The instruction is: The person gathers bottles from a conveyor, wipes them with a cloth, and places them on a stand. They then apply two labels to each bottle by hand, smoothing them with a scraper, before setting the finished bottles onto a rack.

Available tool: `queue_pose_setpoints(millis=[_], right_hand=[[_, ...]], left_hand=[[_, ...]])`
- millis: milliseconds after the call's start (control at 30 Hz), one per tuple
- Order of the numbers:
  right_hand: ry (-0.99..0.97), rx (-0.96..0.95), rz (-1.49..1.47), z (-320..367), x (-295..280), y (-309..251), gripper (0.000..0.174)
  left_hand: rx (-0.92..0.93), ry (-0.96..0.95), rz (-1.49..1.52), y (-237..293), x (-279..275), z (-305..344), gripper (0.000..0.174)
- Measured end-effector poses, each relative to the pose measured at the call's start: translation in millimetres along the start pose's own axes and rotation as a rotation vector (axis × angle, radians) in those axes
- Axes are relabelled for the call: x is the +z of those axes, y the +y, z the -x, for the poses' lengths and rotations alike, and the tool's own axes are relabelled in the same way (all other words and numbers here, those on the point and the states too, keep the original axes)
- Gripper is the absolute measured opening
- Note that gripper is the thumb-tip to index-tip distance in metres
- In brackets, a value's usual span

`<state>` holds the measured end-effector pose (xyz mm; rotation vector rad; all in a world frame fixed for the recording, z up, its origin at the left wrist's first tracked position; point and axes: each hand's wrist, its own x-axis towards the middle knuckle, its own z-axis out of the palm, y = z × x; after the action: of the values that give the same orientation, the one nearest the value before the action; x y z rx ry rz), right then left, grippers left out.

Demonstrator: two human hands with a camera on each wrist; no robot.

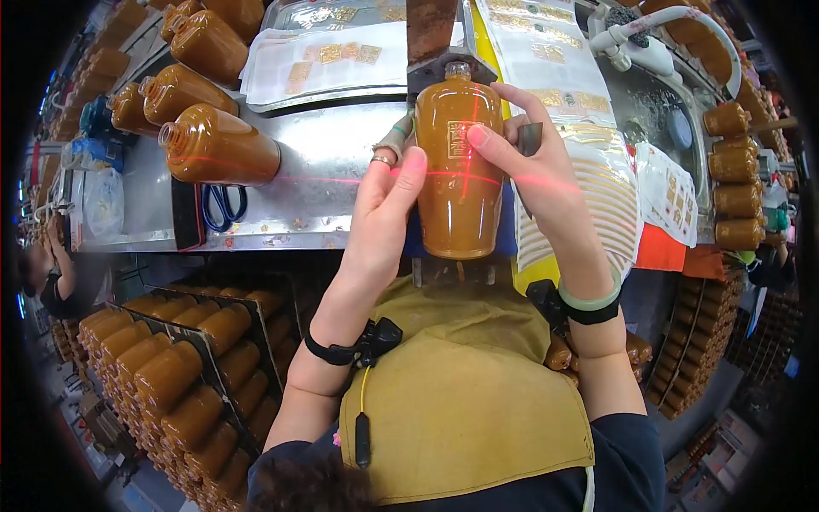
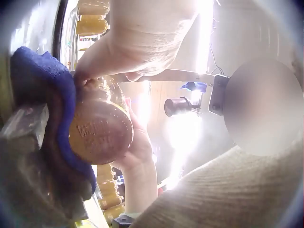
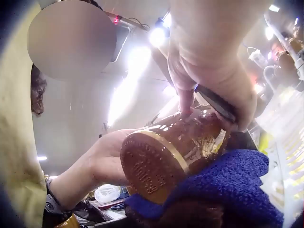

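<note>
A glossy amber-brown bottle [image 1: 461,205] lies on its side with its clear neck away from the person. A small gold decal [image 1: 461,141] sits on its upper face. My left hand [image 1: 382,205] holds the bottle's left side, a cover on one finger; some fingers are hidden. My right hand [image 1: 550,175] keeps a dark flat scraper [image 1: 530,139] tucked among its fingers. Its thumb [image 1: 486,141] presses beside the decal, while the forefinger reaches toward the bottle's shoulder. Below the bottle is a blue cloth [image 3: 230,178]. Red laser lines cross the bottle.
Several similar bottles [image 1: 220,147] lie on the metal bench at left, near blue-handled scissors [image 1: 223,205]. Decal sheets [image 1: 328,64] cover a tray, with more sheets [image 1: 546,51] at right. Stacked bottles [image 1: 171,375] fill racks below. A metal post [image 1: 431,38] stands at the bottle's neck.
</note>
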<state>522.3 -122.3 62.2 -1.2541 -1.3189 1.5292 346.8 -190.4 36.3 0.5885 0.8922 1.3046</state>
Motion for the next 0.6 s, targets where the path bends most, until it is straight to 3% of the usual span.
queue_pose_setpoints(millis=[133,233,300,600], right_hand=[[-0.003,0.02,0.037,-3,-4,4,0.076],[0.004,0.009,0.04,-1,-2,1,0.076],[0.005,0.001,0.023,-1,0,-1,0.076],[0.002,-0.003,0.041,-2,-2,3,0.075]], left_hand=[[-0.04,-0.026,0.033,2,-4,-1,0.04],[0.036,-0.051,-0.051,1,1,0,0.041],[0.051,-0.023,-0.162,3,7,2,0.047],[0.072,-0.019,-0.135,2,9,2,0.054]])
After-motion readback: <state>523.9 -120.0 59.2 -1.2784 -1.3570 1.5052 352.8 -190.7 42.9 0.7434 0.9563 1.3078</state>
